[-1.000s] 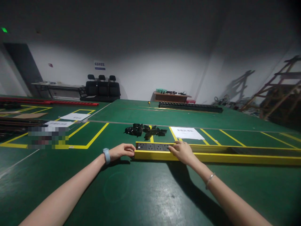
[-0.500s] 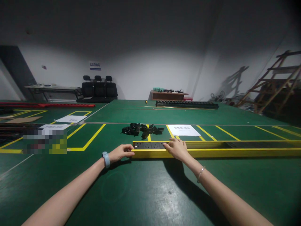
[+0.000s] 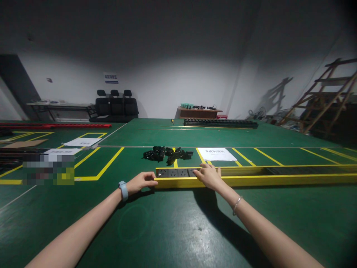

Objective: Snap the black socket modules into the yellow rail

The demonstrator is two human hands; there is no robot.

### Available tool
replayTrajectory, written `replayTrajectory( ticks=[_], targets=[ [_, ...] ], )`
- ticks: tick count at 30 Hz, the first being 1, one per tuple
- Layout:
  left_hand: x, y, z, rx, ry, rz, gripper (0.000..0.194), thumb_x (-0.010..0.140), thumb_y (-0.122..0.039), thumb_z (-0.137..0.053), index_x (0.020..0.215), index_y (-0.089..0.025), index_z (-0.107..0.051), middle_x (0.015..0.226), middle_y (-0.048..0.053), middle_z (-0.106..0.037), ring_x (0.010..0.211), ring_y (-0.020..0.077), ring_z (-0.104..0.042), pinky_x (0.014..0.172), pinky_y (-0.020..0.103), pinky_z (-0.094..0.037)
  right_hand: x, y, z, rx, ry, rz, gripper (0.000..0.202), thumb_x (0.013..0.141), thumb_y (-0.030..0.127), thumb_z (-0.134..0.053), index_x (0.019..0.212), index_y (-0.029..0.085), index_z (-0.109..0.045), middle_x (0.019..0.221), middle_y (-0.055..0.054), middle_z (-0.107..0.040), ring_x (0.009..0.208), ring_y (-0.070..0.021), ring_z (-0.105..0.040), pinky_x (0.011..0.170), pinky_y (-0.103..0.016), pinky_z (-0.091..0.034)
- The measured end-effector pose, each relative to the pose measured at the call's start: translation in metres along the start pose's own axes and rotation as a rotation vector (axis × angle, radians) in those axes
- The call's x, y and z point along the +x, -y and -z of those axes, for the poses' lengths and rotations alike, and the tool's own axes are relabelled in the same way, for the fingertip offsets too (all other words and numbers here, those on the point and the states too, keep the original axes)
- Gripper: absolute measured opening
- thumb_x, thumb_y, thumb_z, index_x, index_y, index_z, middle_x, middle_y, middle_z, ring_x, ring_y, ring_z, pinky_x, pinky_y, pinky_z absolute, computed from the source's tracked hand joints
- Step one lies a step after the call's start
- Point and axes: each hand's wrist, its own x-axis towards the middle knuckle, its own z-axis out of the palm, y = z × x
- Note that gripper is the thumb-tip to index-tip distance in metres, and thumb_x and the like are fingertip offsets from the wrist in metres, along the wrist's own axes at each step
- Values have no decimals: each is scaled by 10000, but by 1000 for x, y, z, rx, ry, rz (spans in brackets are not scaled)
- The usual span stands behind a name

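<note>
A long yellow channel (image 3: pixel 251 181) runs from the middle of the green table out past the right edge. Black socket modules (image 3: pixel 173 172) sit in a row inside its left end, and another dark piece (image 3: pixel 275 171) lies farther right in it. My left hand (image 3: pixel 143 181) is closed at the channel's left end, thumb and fingers gripping the end. Over the channel, my right hand (image 3: pixel 209 175) has its thumb on the modules and its fingers bent down toward the far wall; its palm hides part of the row.
Behind the channel lies a loose pile of small black parts (image 3: pixel 167 154) beside a white printed sheet (image 3: pixel 216 154). Yellow tape marks the table. Farther back are black rails (image 3: pixel 220 123) and a screwdriver (image 3: pixel 172 121). Red rails (image 3: pixel 55 125) lie at left; a wooden ladder (image 3: pixel 326 96) stands right.
The channel, the modules and both hands appear slightly farther left, along with the whole scene, as the view has turned a little. Both hands keep their places on the channel and modules.
</note>
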Motion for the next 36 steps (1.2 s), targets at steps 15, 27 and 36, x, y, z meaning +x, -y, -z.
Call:
replayTrajectory(
  ticks=[15,27,36],
  targets=[
    [1,0,-2,17,-16,-10,277,692,-404,-672,747,-151,-573,754,12,-585,709,134,-552,702,275,-429,-6,-3,-3,-36,-202,-48,668,698,710,-494,1037,134,-474,1061,-164,-569,1098,-354,-484,1000,-647,-105],
    [0,0,-1,35,-26,-13,275,690,-403,-676,732,-151,-573,736,12,-587,713,140,-557,699,278,-434,-5,5,1,-62,-213,-26,541,716,556,-503,1071,154,-436,1012,-143,-600,1003,-335,-538,934,-534,-269],
    [0,0,0,28,-21,3,248,696,-376,-673,742,-150,-583,762,15,-597,735,146,-563,712,285,-429,-7,4,14,-131,-147,0,384,762,427,-476,1028,152,-449,872,-131,-644,848,-296,-596,746,-361,-362]
  ],
)
